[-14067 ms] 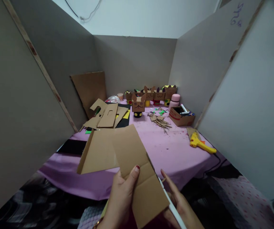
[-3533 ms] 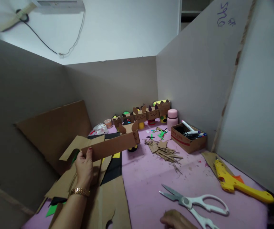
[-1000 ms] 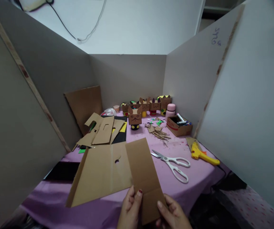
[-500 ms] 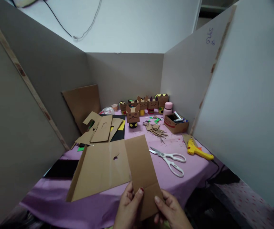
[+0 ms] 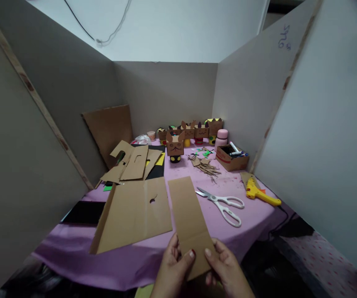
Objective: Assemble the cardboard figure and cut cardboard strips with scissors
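Note:
A long strip of brown cardboard [image 5: 188, 207] is held up at the table's front edge, a faint crease crossing its lower part. My left hand [image 5: 176, 265] grips its lower left edge, thumb on the face and fingers behind. On the opposite edge my right hand [image 5: 225, 265] pinches it the same way. Left of the strip lies a larger cardboard sheet [image 5: 135, 215] with a small hole and a folded left side. White-handled scissors [image 5: 223, 203] rest to the right, blades slightly apart.
Cut cardboard pieces [image 5: 134, 162] lie at the left near a dark tablet-like panel [image 5: 83, 213]. Cardboard animal figures [image 5: 175, 147] stand behind. At right are a box of markers [image 5: 231, 159], a pink bottle [image 5: 221, 138] and a yellow glue gun [image 5: 261, 193]. Partitions [image 5: 166, 89] enclose the table.
The strip and both hands have shifted slightly to the right, opening a gap between the strip and the larger sheet. The view has tilted a little. Both hands keep their grip.

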